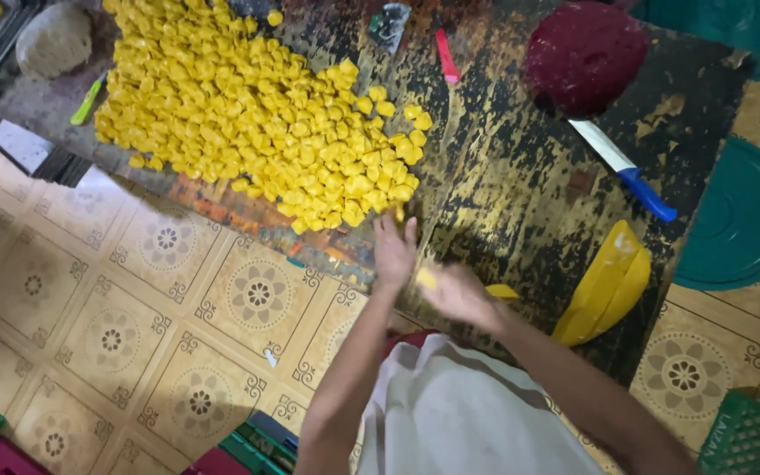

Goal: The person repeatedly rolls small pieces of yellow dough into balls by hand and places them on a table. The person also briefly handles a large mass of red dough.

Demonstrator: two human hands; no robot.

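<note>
A small yellow dough piece point(427, 279) sits between the two hands, just off the near edge of the worn, dark counter point(521, 176); it is blurred, so its long axis and facing cannot be told. The left hand point(393, 251) reaches forward with fingers point(398, 230) stretched nearly straight and pointing away from the person, tips close to the near edge of the big heap of folded yellow dough pieces point(257, 105). The right hand point(457, 295) is motion-blurred, with the piece at its fingertips; whether its fingers pinch it cannot be told. Both forearms rise from the bottom of the view and converge at the counter's near edge. A yellow plastic scraper point(604, 286) lies just right of the right hand, a blue-handled knife point(622, 167) farther back below a dark red dough ball point(584, 53).
</note>
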